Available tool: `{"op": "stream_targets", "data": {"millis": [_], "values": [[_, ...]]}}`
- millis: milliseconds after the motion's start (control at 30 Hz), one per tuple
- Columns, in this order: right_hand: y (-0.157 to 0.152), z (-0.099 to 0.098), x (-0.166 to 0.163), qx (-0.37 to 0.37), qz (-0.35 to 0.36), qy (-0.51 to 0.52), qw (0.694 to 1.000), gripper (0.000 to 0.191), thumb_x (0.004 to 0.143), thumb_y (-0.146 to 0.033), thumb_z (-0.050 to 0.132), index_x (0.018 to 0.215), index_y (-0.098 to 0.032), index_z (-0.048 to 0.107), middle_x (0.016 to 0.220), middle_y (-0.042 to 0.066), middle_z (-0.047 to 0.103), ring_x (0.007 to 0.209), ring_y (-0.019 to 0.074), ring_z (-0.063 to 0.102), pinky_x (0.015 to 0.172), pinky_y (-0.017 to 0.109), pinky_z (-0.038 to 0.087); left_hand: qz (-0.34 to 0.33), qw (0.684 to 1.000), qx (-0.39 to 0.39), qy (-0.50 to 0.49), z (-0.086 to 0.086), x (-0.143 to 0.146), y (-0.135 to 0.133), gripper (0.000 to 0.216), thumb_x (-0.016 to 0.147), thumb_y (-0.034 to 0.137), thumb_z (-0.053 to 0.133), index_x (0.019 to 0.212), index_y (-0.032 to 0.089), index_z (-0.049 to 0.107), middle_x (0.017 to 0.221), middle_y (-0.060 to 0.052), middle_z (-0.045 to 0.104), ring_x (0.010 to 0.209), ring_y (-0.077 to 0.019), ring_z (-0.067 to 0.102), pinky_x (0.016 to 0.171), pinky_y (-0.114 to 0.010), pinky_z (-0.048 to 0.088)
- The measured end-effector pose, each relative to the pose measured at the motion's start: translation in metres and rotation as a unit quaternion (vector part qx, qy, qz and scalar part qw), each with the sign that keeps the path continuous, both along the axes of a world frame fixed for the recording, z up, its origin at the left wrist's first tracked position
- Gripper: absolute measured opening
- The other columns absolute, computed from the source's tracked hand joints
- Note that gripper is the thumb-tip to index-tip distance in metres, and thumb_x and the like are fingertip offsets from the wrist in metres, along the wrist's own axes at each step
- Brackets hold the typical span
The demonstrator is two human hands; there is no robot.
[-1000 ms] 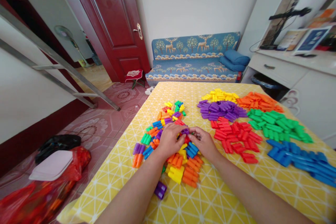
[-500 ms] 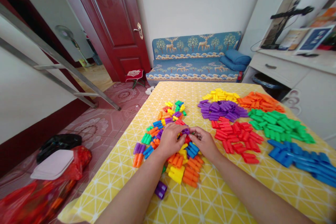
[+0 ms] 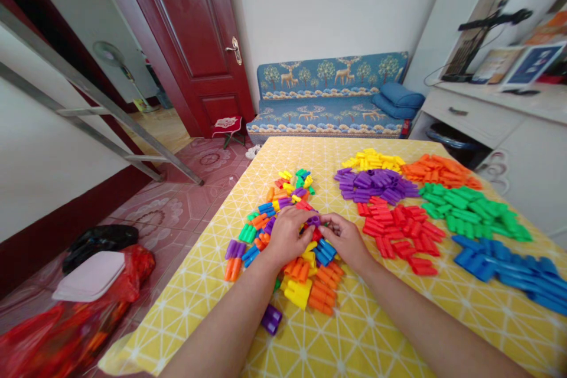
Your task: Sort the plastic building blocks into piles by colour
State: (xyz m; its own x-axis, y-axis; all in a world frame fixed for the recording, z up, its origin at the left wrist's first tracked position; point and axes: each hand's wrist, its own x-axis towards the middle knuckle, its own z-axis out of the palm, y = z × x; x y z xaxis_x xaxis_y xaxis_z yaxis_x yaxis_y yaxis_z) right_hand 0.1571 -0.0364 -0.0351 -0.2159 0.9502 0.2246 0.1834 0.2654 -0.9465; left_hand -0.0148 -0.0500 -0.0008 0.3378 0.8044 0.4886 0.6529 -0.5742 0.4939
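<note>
Both the left hand (image 3: 287, 237) and right hand (image 3: 348, 240) pinch a purple block (image 3: 312, 221).

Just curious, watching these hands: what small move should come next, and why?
Probably lift the small purple plastic block, pinched between the left hand and right hand, out of the mixed-colour block heap toward the purple block pile, since the separate piles each hold one colour.

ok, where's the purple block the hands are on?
Head view, centre: purple block pinched between left hand and right hand, above the mixed pile, left of the red pile.
</note>
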Motion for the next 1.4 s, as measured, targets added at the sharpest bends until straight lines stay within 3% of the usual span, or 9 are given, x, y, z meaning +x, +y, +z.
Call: {"op": "stream_targets", "data": {"millis": [500, 633, 767, 967, 1133, 1233, 1400], "values": [[-0.002, 0.005, -0.001, -0.011, -0.002, 0.007, 1.000, 0.018, 0.075, -0.028, 0.061, 0.089, -0.018, 0.064, 0.073, 0.000, 0.063, 0.061, 0.0125, 0.054, 0.057, 0.024, 0.044, -0.002, 1.000, 0.002, -0.005, -0.001, -0.001, 0.001, 0.031, 0.082, 0.017, 0.059, 0.111, 0.024, 0.065, 0.103, -0.005, 0.071, 0.098, -0.0216, 0.062, 0.095, -0.040, 0.041], [-0.002, 0.003, -0.002, -0.020, 0.000, 0.015, 1.000, 0.024, 0.076, -0.030, 0.063, 0.097, -0.019, 0.063, 0.076, 0.001, 0.064, 0.061, 0.0130, 0.054, 0.055, 0.024, 0.044, 0.014, 1.000, 0.004, -0.027, -0.007, -0.002, 0.003, 0.033, 0.084, 0.021, 0.061, 0.117, 0.024, 0.062, 0.104, -0.005, 0.070, 0.098, -0.0210, 0.061, 0.094, -0.039, 0.043], [-0.001, 0.001, -0.001, 0.003, 0.007, 0.021, 1.000, 0.027, 0.078, -0.031, 0.062, 0.103, -0.020, 0.063, 0.082, 0.002, 0.064, 0.065, 0.0140, 0.055, 0.059, 0.026, 0.044, 0.029, 0.998, 0.000, -0.048, -0.011, -0.002, 0.006, 0.040, 0.082, 0.028, 0.066, 0.121, 0.023, 0.059, 0.090, -0.004, 0.070, 0.091, -0.0200, 0.062, 0.090, -0.036, 0.045], [-0.004, 0.006, 0.000, 0.044, -0.026, 0.036, 0.998, 0.018, 0.078, -0.031, 0.065, 0.092, -0.021, 0.061, 0.077, 0.000, 0.060, 0.062, 0.0131, 0.052, 0.055, 0.024, 0.043, 0.020, 0.999, 0.002, -0.047, -0.008, -0.001, 0.005, 0.025, 0.084, 0.025, 0.064, 0.109, 0.023, 0.066, 0.081, -0.002, 0.069, 0.083, -0.0172, 0.062, 0.086, -0.034, 0.044], [-0.007, 0.004, -0.001, 0.026, -0.042, 0.058, 0.997, 0.022, 0.081, -0.035, 0.063, 0.096, -0.020, 0.059, 0.082, 0.003, 0.065, 0.070, 0.0169, 0.061, 0.064, 0.028, 0.050, 0.025, 0.998, 0.008, -0.051, -0.008, 0.000, 0.005, 0.023, 0.084, 0.019, 0.063, 0.107, 0.022, 0.067, 0.084, -0.003, 0.071, 0.083, -0.0176, 0.063, 0.086, -0.035, 0.045], [-0.007, 0.003, -0.001, 0.022, -0.046, 0.077, 0.996, 0.027, 0.082, -0.036, 0.062, 0.105, -0.021, 0.058, 0.095, 0.006, 0.068, 0.078, 0.0183, 0.064, 0.068, 0.029, 0.052, 0.027, 0.998, 0.014, -0.050, -0.008, 0.000, 0.005, 0.022, 0.083, 0.020, 0.064, 0.104, 0.021, 0.067, 0.084, -0.003, 0.071, 0.083, -0.0178, 0.063, 0.086, -0.035, 0.045], [-0.008, 0.006, 0.000, 0.025, -0.060, 0.098, 0.993, 0.028, 0.083, -0.039, 0.062, 0.104, -0.022, 0.058, 0.093, 0.006, 0.067, 0.074, 0.0174, 0.063, 0.062, 0.027, 0.051, 0.025, 0.999, 0.020, -0.043, -0.007, 0.000, 0.005, 0.018, 0.083, 0.019, 0.062, 0.100, 0.020, 0.068, 0.084, -0.004, 0.071, 0.082, -0.0179, 0.063, 0.085, -0.035, 0.046]]}}
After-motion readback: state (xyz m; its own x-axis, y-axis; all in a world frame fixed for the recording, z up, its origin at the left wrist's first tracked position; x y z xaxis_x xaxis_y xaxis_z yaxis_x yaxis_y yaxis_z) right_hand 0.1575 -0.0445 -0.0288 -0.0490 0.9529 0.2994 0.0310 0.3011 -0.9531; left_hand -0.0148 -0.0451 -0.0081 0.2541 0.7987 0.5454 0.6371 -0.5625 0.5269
